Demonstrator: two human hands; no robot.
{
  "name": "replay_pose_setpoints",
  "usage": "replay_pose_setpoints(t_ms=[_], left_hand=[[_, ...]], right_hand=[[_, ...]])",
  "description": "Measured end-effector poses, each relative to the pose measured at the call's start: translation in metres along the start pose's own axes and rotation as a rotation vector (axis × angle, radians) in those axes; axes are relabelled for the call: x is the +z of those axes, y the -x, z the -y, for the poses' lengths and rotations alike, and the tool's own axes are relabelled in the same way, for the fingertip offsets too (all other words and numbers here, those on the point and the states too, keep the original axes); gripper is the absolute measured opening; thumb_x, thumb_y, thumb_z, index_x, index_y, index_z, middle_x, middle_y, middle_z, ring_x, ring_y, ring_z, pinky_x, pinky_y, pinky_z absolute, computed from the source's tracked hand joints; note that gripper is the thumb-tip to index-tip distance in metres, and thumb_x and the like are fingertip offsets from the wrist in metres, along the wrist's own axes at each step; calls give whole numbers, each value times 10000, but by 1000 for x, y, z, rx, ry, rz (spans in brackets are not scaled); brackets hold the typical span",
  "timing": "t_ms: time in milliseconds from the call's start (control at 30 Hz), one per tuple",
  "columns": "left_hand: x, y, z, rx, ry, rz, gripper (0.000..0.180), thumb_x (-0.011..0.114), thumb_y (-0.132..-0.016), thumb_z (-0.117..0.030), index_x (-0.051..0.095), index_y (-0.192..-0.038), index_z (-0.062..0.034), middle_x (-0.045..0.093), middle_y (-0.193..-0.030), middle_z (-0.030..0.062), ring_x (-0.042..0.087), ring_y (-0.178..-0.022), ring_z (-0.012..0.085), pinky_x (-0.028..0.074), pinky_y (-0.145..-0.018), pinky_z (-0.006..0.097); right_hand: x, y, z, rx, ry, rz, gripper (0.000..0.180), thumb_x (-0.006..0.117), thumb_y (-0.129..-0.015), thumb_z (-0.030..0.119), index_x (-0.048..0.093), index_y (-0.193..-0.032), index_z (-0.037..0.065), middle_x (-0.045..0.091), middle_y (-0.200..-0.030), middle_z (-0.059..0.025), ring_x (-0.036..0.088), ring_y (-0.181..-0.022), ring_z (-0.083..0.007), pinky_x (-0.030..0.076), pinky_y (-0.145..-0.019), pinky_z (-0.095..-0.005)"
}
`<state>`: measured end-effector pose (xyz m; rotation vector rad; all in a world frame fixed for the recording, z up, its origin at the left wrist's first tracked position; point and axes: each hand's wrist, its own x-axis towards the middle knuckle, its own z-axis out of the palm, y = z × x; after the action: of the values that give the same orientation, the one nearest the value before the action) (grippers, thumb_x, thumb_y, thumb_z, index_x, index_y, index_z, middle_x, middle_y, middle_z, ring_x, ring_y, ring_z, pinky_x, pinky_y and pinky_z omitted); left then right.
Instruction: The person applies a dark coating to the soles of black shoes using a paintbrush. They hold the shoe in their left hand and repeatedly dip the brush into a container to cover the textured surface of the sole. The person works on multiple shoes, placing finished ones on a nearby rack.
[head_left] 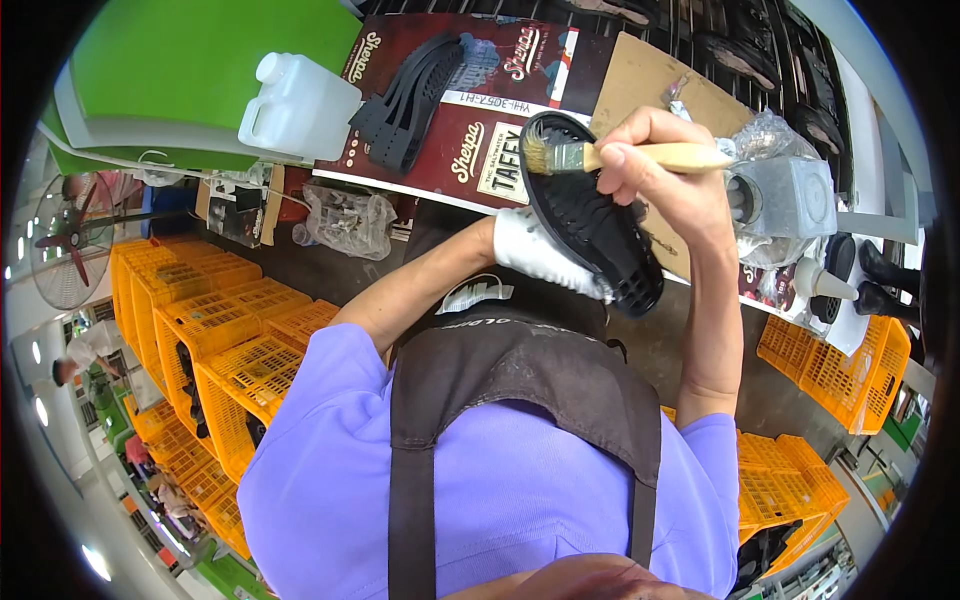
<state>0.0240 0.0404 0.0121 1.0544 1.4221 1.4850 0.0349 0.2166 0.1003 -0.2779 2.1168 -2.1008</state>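
Note:
My left hand (535,250), in a white glove, is closed around a black shoe sole (625,262) and holds it tilted in front of me, just off the table's edge. The sole's raised rim and ribbed inside face up. My bare right hand (672,165) grips the pale wooden handle of a paintbrush (690,156). Its yellowish bristles are over the sole's far end; whether they touch it I cannot tell. Several more black soles (405,115) lie on the table to the left.
A white plastic jug (310,105) stands at the far left of the table. To the right are a plastic-wrapped translucent container (785,195) and a white squeeze bottle (825,279). Dark shoes (740,60) sit on a rack behind. Orange crates (215,300) stand on both sides.

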Motion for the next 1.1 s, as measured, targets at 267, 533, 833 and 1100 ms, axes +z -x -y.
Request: replay_pose_setpoints(t_ms=[267, 533, 833, 1100], left_hand=[[-27, 13, 1, -108, 342, -49, 534, 619, -813, -283, 446, -1219, 18, 528, -1169, 134, 536, -1058, 210, 434, -915, 340], [-14, 15, 18, -62, 1045, -366, 649, 295, -910, -529, 399, -1271, 0, 522, -1133, 232, 576, -976, 301, 488, -836, 402], [-17, 6, 10, 51, 984, -409, 464, 277, -960, -371, 483, -1179, -17, 582, -1077, 132, 585, -956, 207, 468, -866, 338], [-12, 17, 8, -11, 1227, -229, 516, 284, -955, -399, 434, -1225, 15, 569, -1097, 185, 599, -919, 271, 482, -853, 382]], right_hand=[[-24, 8, -15, 105, -55, -2, 227, 655, -810, 224, 627, -763, 3, 609, -620, -47, 561, -528, -68, 442, -462, -178], [-43, 20, -23, -282, 272, -70, 73, 659, -774, 54, 633, -817, 2, 612, -720, -61, 567, -612, -121, 447, -529, -230], [4, 48, -15, -507, 473, 140, 210, 667, -708, 18, 654, -912, 67, 578, -743, -75, 576, -692, -219, 471, -614, -311], [-45, 21, -31, -562, 846, -198, 195, 655, -718, -17, 642, -903, 43, 595, -764, -83, 585, -665, -218, 468, -576, -307]])
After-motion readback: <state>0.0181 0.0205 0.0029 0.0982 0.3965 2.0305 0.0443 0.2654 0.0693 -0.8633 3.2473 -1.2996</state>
